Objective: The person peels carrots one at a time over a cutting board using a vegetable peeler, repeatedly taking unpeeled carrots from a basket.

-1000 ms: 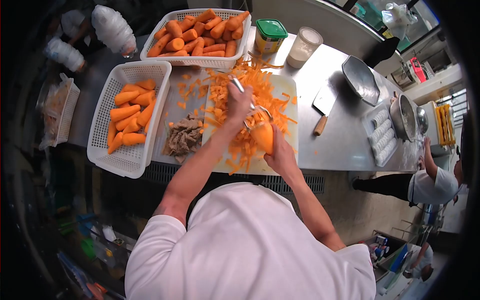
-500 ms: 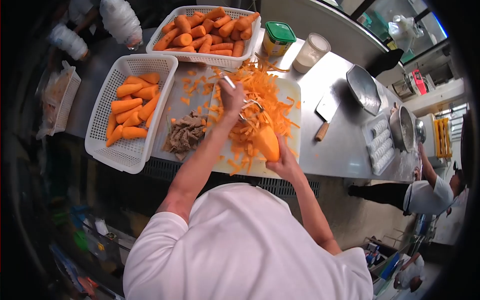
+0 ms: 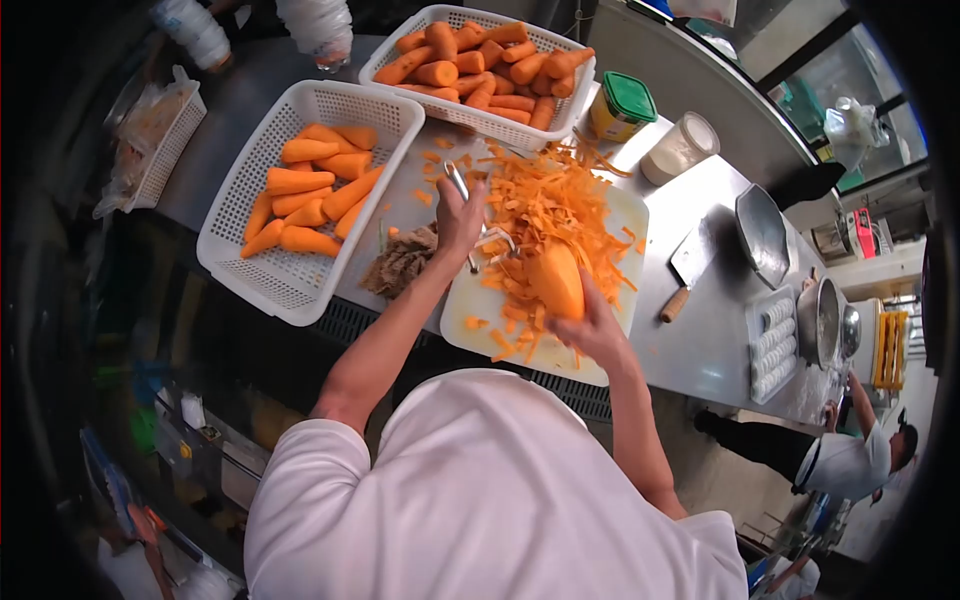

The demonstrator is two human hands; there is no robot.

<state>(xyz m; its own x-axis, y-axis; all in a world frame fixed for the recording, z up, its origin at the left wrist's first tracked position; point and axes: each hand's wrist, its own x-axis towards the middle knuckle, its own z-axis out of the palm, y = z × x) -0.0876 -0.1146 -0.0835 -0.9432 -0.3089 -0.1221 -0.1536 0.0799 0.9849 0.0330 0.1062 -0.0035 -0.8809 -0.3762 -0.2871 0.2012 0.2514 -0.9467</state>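
Observation:
My left hand point(image 3: 461, 218) is closed around the handle of a metal peeler point(image 3: 455, 179), whose head points toward the carrot and stands a little apart from it. My right hand point(image 3: 600, 332) grips a thick, peeled-looking carrot point(image 3: 556, 282) by its near side, over the white cutting board point(image 3: 468, 312). A large heap of orange peelings point(image 3: 555, 195) covers much of the board, with loose strips around it. Left of the board lies a crumpled brown cloth point(image 3: 402, 262), partly hidden by my left forearm.
A white basket point(image 3: 218, 225) of smooth carrots stands left; another basket point(image 3: 480, 122) of rougher carrots is behind. A green-lidded tub point(image 3: 628, 98), a jar point(image 3: 682, 148), a cleaver point(image 3: 693, 255) and an egg tray point(image 3: 772, 345) are on the steel table. Another person point(image 3: 850, 465) works at far right.
The view has shifted, so the table things appear farther right. My left hand with the peeler has drawn back from the carrot. The carrot stays in my right hand, now more upright.

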